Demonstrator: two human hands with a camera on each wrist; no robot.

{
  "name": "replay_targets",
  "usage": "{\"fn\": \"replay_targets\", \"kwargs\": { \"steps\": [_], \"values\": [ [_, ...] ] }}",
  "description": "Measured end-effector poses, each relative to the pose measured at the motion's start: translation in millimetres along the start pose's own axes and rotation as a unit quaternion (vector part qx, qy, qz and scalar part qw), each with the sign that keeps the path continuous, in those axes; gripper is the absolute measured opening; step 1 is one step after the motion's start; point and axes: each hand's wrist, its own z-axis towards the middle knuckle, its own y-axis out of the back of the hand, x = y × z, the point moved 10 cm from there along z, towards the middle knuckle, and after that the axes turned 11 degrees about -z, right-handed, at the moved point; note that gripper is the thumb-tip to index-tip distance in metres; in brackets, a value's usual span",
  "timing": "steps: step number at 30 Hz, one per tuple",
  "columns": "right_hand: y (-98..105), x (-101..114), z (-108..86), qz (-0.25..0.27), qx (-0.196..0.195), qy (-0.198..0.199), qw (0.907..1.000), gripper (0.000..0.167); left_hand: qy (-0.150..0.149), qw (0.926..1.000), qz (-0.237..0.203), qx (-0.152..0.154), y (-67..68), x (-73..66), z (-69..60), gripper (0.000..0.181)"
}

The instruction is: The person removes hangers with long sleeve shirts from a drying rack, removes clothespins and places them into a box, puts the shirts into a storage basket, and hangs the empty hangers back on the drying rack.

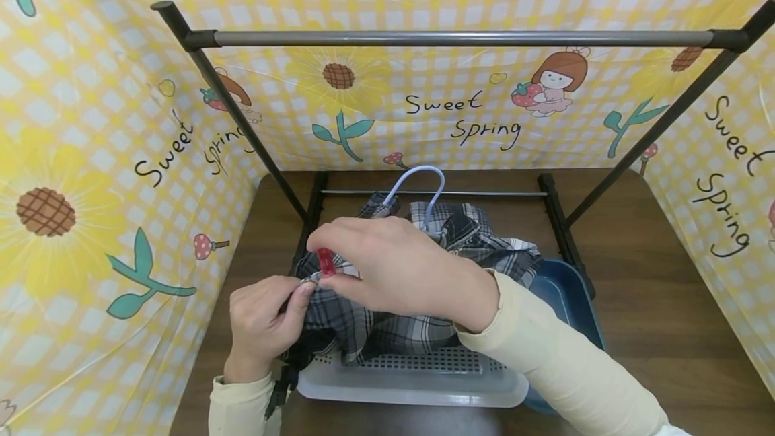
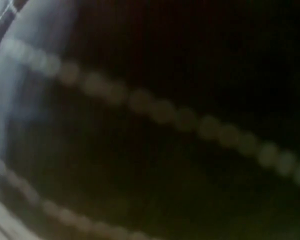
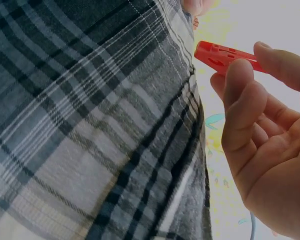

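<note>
Your cream right sleeve (image 1: 563, 352) leads to your right hand (image 1: 399, 264), fingers pinching a red clip (image 3: 218, 55) whose long axis points toward the plaid garment (image 3: 90, 130) just beside it, where your left hand's (image 1: 263, 321) fingers pinch the cloth edge.

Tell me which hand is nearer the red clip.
Right. The right hand pinches the red clip between thumb and fingers; the left hand is just below and left of it, pinching the plaid garment.
</note>
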Motion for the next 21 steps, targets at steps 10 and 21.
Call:
{"fn": "replay_targets", "kwargs": {
  "steps": [10, 21],
  "values": [
    [1, -1, -6.4, 0.001, 0.006, -0.004, 1.0000, 0.028, 0.010, 0.9999, 0.006, 0.006, 0.4, 4.4, -3.0, 0.047],
    [12, -15, -23.4, 0.021, 0.010, -0.037, 0.9990, 0.035, 0.025, 0.9995, 0.021, 0.007, 1.1, 5.7, -2.3, 0.049]
  ]
}}
